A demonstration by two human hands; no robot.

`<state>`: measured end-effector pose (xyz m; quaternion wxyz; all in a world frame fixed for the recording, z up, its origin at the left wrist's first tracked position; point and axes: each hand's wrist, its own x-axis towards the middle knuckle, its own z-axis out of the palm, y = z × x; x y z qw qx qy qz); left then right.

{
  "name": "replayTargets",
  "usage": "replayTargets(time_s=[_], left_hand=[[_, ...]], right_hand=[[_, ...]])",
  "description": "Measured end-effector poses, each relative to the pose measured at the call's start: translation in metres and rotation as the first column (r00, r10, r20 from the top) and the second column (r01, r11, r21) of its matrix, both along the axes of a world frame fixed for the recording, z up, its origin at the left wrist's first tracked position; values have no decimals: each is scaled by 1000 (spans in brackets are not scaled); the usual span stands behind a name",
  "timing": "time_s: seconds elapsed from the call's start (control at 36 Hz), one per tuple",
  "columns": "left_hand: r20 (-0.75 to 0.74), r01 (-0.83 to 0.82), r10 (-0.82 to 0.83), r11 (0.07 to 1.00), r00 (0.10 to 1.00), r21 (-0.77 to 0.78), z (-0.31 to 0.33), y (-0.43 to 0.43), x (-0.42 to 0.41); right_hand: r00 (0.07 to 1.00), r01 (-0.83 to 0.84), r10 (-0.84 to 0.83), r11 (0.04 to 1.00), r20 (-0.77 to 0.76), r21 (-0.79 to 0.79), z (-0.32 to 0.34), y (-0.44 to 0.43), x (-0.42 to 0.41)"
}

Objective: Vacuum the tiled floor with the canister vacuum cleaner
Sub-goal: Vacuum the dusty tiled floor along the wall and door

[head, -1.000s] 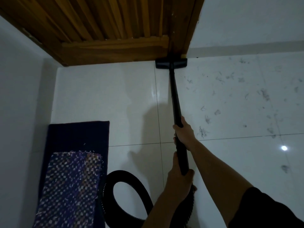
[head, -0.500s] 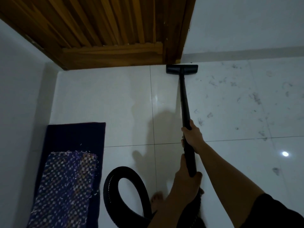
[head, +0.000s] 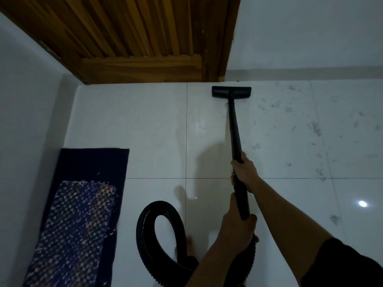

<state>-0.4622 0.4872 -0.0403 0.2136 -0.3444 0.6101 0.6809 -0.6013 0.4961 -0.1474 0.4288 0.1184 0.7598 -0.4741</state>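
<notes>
– two grips on the wand [head: 235,129], both clenched round it: the right grip [head: 245,172] nearer the head, the left grip [head: 238,226] low, where the hose [head: 145,235] joins.
– and the floor head [head: 231,92]?
– flat on the tiled floor [head: 145,121], just short of the wall, beside the wooden door [head: 145,38] frame. the canister itself is out of view.
– what could spoil it?
– the hose, i'd guess. it loops right beside a bare foot [head: 189,243]; a long stroke right, toward the hair and dust tufts [head: 315,127], could snag it or trip the person. a hard push forward would knock the head into the skirting. the mat [head: 83,204] lies well to the left, out of harm's way.
</notes>
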Motion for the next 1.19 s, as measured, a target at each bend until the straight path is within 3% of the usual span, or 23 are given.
replayTargets(time_s=[0.61, 0.83, 1.19], left_hand=[[42, -53, 53, 999, 998, 3, 17, 67, 24], [67, -131, 126, 989, 990, 75, 21, 89, 52], [30, -135, 133, 987, 991, 91, 28, 108, 100]], right_hand=[[998, -28, 28, 999, 49, -16, 16, 63, 26], [996, -16, 17, 1000, 93, -9, 23, 78, 54], [997, -60, 60, 998, 56, -1, 33, 96, 99]])
